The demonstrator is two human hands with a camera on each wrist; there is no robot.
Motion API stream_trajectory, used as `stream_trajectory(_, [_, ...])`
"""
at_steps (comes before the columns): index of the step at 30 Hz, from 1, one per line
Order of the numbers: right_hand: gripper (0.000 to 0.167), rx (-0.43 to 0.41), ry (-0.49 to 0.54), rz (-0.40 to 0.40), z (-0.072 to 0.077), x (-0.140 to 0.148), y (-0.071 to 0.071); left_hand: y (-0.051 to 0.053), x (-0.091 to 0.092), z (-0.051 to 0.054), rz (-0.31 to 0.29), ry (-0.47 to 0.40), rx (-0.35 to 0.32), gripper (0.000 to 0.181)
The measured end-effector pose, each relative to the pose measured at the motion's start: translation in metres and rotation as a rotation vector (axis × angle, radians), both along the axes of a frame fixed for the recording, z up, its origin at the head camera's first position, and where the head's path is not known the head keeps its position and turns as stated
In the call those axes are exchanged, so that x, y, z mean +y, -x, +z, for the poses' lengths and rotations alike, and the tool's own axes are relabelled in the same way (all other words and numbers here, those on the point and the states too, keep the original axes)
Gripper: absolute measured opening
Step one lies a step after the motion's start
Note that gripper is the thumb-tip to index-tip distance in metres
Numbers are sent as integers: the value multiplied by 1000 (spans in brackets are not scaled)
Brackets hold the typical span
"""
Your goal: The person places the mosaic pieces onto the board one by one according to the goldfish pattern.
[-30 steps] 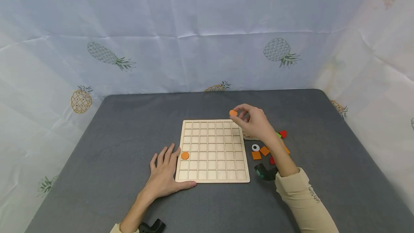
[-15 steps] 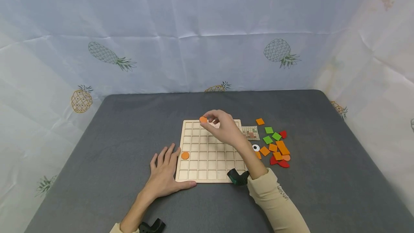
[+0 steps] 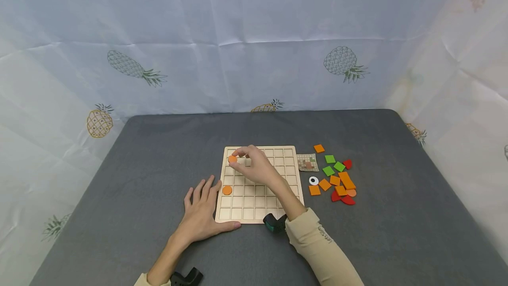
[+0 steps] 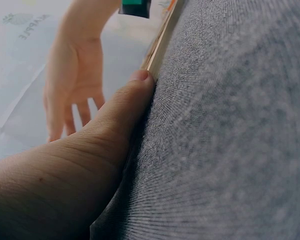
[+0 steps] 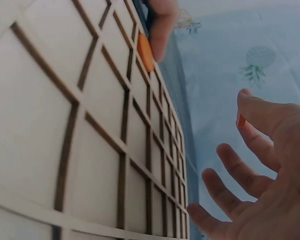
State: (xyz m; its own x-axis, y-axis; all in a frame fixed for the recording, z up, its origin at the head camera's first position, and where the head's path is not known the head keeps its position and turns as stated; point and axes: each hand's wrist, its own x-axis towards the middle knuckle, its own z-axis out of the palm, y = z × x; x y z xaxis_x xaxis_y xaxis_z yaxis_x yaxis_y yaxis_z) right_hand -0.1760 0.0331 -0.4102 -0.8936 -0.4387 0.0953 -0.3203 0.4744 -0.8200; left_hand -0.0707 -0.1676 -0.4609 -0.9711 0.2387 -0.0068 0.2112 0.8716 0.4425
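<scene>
Between thumb and index finger, my right hand (image 3: 257,167) pinches an orange round disc (image 3: 232,159) over the upper left squares of the wooden grid board (image 3: 259,195). In the right wrist view that disc (image 5: 241,120) shows edge-on, and the other fingers are spread. A second orange disc (image 3: 227,190) lies in a square of the left column. My left hand (image 3: 201,215) rests at the board's lower left corner with fingers spread, thumb along the front edge. The left wrist view shows the left thumb (image 4: 122,107) against the board's side.
Right of the board lie a small printed grid card (image 3: 307,162), green squares (image 3: 328,171), orange pieces (image 3: 324,185), red pieces (image 3: 348,200) and a white eye piece (image 3: 313,181). A pineapple-printed cloth (image 3: 238,78) hangs behind the grey table (image 3: 174,144).
My right hand has carried the orange disc left across the board from its far right corner, then slightly nearer. The left hand has stayed in place.
</scene>
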Motion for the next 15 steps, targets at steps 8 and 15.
stream_trajectory(8, [30, 10, -63, -18, -13, -5, 3, 1, 0, 0, 3, -1, -19, 120])
stream_trajectory(15, [28, 50, -165, -69, -20, -10, 2, 0, 0, 1, 8, 9, -15, 120])
